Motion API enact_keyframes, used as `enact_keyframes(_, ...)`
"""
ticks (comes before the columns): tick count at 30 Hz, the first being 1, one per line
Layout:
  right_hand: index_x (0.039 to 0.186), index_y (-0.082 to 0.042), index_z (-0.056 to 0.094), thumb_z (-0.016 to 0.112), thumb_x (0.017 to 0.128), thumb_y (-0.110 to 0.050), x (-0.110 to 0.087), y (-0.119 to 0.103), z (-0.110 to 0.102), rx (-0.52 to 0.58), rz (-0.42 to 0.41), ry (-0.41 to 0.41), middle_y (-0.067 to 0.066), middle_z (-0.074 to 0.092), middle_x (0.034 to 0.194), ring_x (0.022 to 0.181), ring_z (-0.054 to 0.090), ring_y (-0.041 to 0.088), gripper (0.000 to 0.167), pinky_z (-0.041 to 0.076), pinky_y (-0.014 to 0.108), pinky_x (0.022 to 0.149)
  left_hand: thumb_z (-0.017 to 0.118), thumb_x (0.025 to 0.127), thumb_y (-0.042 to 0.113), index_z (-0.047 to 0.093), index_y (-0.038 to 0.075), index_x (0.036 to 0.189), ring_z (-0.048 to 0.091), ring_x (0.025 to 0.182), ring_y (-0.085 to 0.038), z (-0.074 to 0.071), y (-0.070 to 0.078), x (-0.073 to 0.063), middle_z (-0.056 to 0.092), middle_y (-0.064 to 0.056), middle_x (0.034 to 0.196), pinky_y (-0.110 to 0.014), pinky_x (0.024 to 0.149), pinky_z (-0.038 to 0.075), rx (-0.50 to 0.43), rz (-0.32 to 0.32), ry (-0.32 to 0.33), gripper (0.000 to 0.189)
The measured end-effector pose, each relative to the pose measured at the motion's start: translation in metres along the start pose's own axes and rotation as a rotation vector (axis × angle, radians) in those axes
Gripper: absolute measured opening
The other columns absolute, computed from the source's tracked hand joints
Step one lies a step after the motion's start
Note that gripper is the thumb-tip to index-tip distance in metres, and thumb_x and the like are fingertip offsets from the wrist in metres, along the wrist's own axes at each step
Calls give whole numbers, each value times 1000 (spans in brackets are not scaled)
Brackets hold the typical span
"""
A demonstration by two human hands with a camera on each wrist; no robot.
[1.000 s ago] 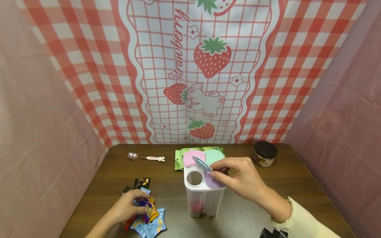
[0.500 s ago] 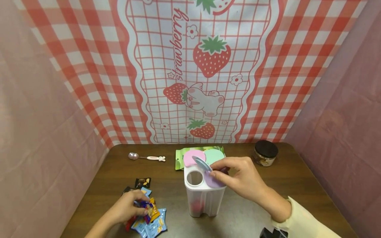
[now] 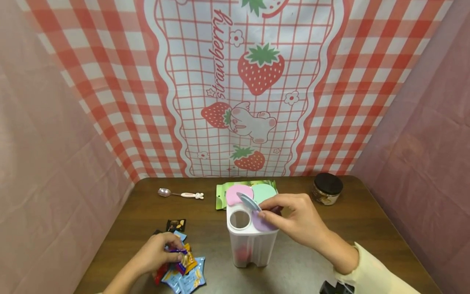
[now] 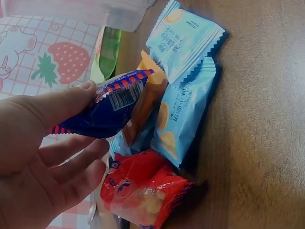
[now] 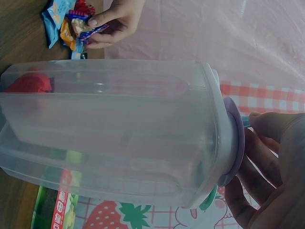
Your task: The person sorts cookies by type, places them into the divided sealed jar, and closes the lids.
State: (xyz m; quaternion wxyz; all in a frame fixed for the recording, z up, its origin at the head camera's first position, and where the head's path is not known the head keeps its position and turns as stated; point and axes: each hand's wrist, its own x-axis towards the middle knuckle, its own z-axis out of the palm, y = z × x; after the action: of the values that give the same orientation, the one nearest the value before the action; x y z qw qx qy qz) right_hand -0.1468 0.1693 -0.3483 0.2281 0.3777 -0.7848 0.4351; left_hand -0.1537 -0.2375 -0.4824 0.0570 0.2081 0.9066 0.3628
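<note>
My left hand (image 3: 156,253) pinches a dark blue snack packet (image 4: 107,112) between thumb and fingers, over a small pile of wrapped snacks. Around it lie light blue packets (image 4: 186,40), an orange one (image 4: 151,88) and a red one (image 4: 143,188). My right hand (image 3: 299,218) pinches a blue-grey lid (image 3: 247,201), tilted up off a round opening of a clear upright container (image 3: 253,251). Its fingers partly cover the purple lid (image 3: 261,223). Pink (image 3: 239,194) and mint (image 3: 266,193) lids lie flat on the container's top. Through its wall a red packet (image 5: 31,83) shows at the bottom.
A green package (image 3: 221,196) lies behind the container. At the back left is a spoon (image 3: 180,194) with a white rabbit handle. A dark-lidded jar (image 3: 327,189) stands back right. A black packet (image 3: 176,225) lies beyond the pile. Fabric walls enclose the table.
The left hand's fingers have shifted slightly at the dark blue packet, which has tilted a little. The right hand, the raised lid and the container look the same.
</note>
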Motion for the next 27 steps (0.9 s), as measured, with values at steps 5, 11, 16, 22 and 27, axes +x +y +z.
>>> enact_keyframes(5,95,-18,80,85,83,-7,-1,1,1,7,2,-4,-8,76,85,72,69,4,17,55,18,61,88,79,23,74,15,95,63,81,-8,-6,4,-1,67,4,94,-26,68,51,-13,21,26,23)
enact_keyframes(11,94,-18,80,85,83,-7,-1,2,0,7,1,-1,-8,76,85,73,69,4,17,55,18,61,88,80,22,76,9,105,62,80,-8,-11,11,2,70,-3,99,-28,68,53,9,97,60,30)
enact_keyframes(16,94,-19,80,85,83,-6,-1,2,0,15,0,-4,-8,76,85,73,69,5,18,55,18,60,87,81,22,75,6,115,63,84,-7,-18,21,6,69,-4,101,-27,71,55,17,92,73,39)
enact_keyframes(22,94,-19,80,85,83,-7,-1,1,0,18,1,-4,-8,76,85,73,69,5,17,55,17,61,85,84,27,75,7,118,60,84,-3,-29,42,12,67,3,103,-25,71,54,17,61,109,40)
enact_keyframes(27,94,-18,80,85,83,-8,0,2,-1,15,4,1,-9,76,85,73,69,4,17,55,18,61,86,85,29,76,15,117,60,83,-3,-36,67,19,65,11,102,-24,71,55,8,90,168,36)
